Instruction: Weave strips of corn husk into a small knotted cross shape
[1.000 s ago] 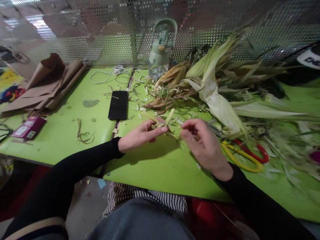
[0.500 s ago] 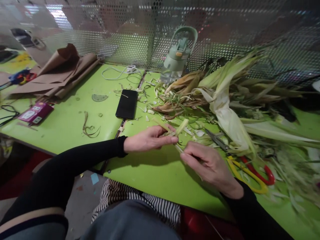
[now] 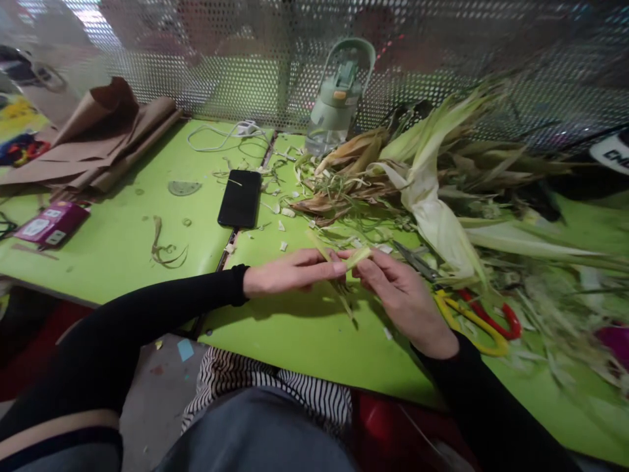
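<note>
My left hand (image 3: pixel 289 272) pinches a small piece woven from pale green leaf strips (image 3: pixel 339 259) just above the green table (image 3: pixel 295 334). My right hand (image 3: pixel 400 295) meets it from the right, its fingers closed on one strip of the same piece. Loose strip ends hang below the two hands. Both arms wear black sleeves. A big heap of long green and dried leaves (image 3: pixel 432 177) lies right behind the hands.
Scissors with yellow and red handles (image 3: pixel 472 314) lie beside my right wrist. A black phone (image 3: pixel 240 198), a white cable (image 3: pixel 221 137), a green bottle (image 3: pixel 334 105), brown paper (image 3: pixel 93 141) and a purple packet (image 3: pixel 46 225) sit farther off. A perforated metal screen (image 3: pixel 246 59) backs the table.
My right hand rose from below the piece and closed in on my left fingertips, taking hold of a strip. The left hand stayed almost still. The view shifted a little.
</note>
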### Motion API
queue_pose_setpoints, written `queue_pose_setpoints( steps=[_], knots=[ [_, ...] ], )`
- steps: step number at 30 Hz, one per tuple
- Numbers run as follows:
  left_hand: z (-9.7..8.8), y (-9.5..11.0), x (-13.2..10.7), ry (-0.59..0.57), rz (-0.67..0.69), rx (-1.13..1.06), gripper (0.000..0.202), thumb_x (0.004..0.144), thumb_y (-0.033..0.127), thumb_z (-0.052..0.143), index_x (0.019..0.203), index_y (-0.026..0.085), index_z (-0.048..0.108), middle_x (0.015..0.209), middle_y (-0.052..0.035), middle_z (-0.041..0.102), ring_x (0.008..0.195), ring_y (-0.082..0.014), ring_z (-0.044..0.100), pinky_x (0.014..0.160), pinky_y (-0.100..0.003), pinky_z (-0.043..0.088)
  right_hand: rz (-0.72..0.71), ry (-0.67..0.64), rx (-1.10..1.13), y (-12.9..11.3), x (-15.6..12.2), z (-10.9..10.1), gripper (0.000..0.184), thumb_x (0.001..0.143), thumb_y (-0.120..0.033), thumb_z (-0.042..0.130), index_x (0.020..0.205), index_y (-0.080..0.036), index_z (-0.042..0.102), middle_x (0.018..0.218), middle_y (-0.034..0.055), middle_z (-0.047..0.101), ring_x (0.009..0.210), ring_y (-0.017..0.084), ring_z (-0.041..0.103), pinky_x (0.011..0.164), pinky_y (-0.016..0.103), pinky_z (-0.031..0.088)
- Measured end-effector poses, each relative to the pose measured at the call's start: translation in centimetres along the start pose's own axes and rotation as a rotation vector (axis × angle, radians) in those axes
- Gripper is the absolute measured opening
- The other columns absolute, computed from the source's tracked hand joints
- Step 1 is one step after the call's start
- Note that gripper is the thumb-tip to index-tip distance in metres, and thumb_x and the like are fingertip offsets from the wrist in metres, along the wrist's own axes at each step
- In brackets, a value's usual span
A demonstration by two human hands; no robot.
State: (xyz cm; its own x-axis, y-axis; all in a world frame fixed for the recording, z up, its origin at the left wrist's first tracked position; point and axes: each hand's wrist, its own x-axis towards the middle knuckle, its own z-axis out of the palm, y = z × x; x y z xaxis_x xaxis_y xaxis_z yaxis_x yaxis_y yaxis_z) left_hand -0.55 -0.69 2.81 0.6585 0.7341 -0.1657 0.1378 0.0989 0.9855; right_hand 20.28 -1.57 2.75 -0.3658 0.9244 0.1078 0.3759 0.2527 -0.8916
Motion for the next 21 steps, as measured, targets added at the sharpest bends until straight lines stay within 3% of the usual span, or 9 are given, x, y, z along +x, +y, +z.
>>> queue_pose_setpoints(
  steps=[4,8,10,12,16,18,21],
  knots=[
    [0.2,-0.6,0.1,-0.052,-0.022,-0.069,0.042,0.096,0.053,0.046,0.101,0.017,0.068,0.086,0.0,0.058,0.063,-0.0077,0.038,0.057,-0.021,0.032,0.033,0.031,0.099,0.1,-0.4,0.5,0.031,0.093,-0.048,0.06,0.078,-0.024,0.071,0.075,0.0006,0.064,0.069,0.015,0.054,0.066,0.029,0.044],
    [0.5,-0.5,0.1,-0.079,-0.084,-0.083,0.045,0.092,0.057,0.049,0.08,0.016,0.062,0.062,0.0052,0.038,0.056,-0.0084,0.033,0.054,-0.023,0.029,0.123,0.12,0.289,0.6,-0.7,0.6,0.029,0.088,-0.05,0.066,0.078,-0.023,0.072,0.068,-0.0016,0.056,0.059,0.012,0.046,0.054,0.026,0.037],
    [0.7,-0.3,0.0,-0.085,-0.099,-0.07,0.048,0.091,0.06,0.05,0.072,0.016,0.056,0.059,0.0063,0.033,0.054,-0.0083,0.032,0.053,-0.023,0.029,0.162,0.12,0.336,0.7,-0.6,0.5,0.03,0.085,-0.051,0.069,0.076,-0.023,0.072,0.066,-0.0019,0.053,0.058,0.011,0.044,0.052,0.026,0.036],
    [0.9,-0.2,-0.2,-0.138,-0.083,-0.042,0.048,0.091,0.06,0.051,0.072,0.016,0.057,0.062,0.0042,0.043,0.058,-0.0085,0.038,0.057,-0.023,0.034,0.188,0.042,0.327,0.7,-0.4,0.2,0.034,0.087,-0.054,0.064,0.078,-0.023,0.073,0.068,-0.0004,0.056,0.06,0.013,0.048,0.054,0.027,0.039],
    [1.4,-0.9,-0.2,-0.304,0.0,0.071,0.042,0.094,0.051,0.05,0.086,0.015,0.07,0.085,-0.0039,0.066,0.074,-0.0115,0.054,0.07,-0.024,0.043,0.134,-0.139,0.19,0.0,0.1,-0.1,0.035,0.089,-0.055,0.062,0.103,-0.027,0.076,0.085,0.0035,0.065,0.073,0.018,0.058,0.064,0.031,0.047],
    [1.5,-1.3,-0.2,-0.346,0.025,0.148,0.039,0.096,0.046,0.049,0.095,0.015,0.073,0.088,-0.0048,0.069,0.072,-0.0116,0.054,0.067,-0.024,0.043,0.095,-0.166,0.138,-0.4,0.2,0.2,0.025,0.085,-0.046,0.07,0.099,-0.027,0.077,0.087,0.0028,0.067,0.074,0.017,0.059,0.067,0.032,0.048],
    [1.5,-1.6,-0.1,-0.349,0.025,0.221,0.043,0.098,0.047,0.045,0.104,0.016,0.075,0.082,-0.0039,0.068,0.064,-0.011,0.05,0.062,-0.023,0.041,0.086,-0.062,0.172,-0.9,0.0,0.7,0.013,0.086,-0.037,0.069,0.082,-0.025,0.072,0.079,0.0003,0.065,0.07,0.015,0.057,0.068,0.03,0.049]
  ],
)
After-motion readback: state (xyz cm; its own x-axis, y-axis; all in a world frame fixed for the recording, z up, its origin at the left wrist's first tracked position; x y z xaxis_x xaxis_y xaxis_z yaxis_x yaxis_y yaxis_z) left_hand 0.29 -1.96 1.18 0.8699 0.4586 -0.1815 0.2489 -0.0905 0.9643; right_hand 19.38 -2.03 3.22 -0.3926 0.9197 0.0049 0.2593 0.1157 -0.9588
